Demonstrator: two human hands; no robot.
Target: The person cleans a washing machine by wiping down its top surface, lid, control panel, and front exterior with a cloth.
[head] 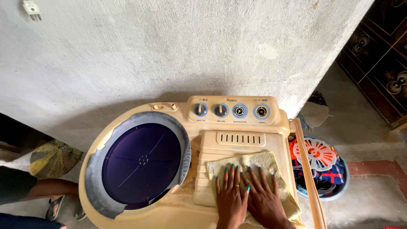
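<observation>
Both my hands lie flat on a pale yellow cloth (258,163) spread over the right-hand lid (237,146) of a cream twin-tub washing machine (169,212). My left hand (231,193) presses the cloth's left part, fingers spread. My right hand (265,199) rests beside it, touching it, fingers pointing up and to the right. The nails are painted teal. The machine's large round dark-blue lid (142,163) is to the left of my hands.
Four control knobs (229,111) sit on the back panel against a rough white wall (169,51). A tub of clothes (324,169) stands on the floor at right, near a dark door (381,63). Another person's leg and sandalled foot (53,203) are at the lower left.
</observation>
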